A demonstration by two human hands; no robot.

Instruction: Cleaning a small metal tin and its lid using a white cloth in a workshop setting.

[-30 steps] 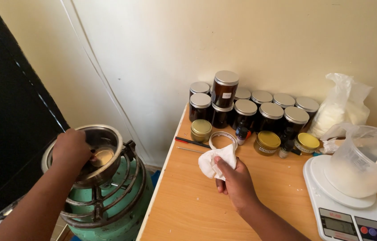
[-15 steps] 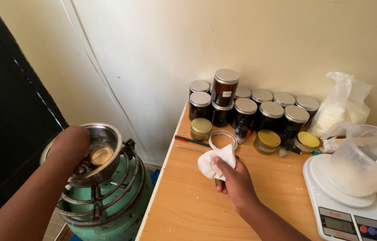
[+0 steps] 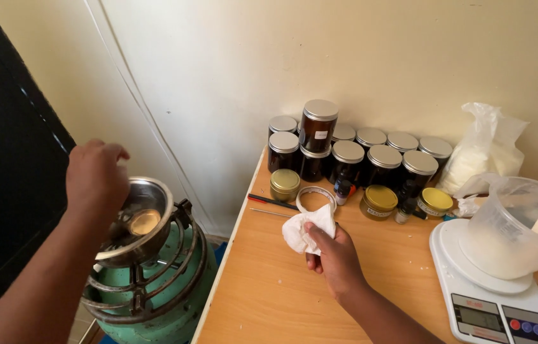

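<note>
While the left hand (image 3: 96, 178) hovers over a steel bowl (image 3: 145, 216) on a green gas burner (image 3: 154, 280), fingers loosely curled and holding nothing visible, the right hand (image 3: 336, 258) grips a crumpled white tissue (image 3: 304, 230) above the wooden surface (image 3: 269, 293). Dark jars (image 3: 358, 156) and a scale (image 3: 498, 306) stand close by.

A gas cylinder stove (image 3: 154, 286) stands left of the wooden table (image 3: 269, 293), with a metal bowl (image 3: 138, 220) on its burner ring. At the table's back, against the wall, jars (image 3: 371, 156) stand in rows, one stacked on others. A plastic bag (image 3: 482, 150) lies to their right. In front of it, a measuring jug (image 3: 520, 226) sits on a kitchen scale (image 3: 492, 306) at the table's right edge.
</note>
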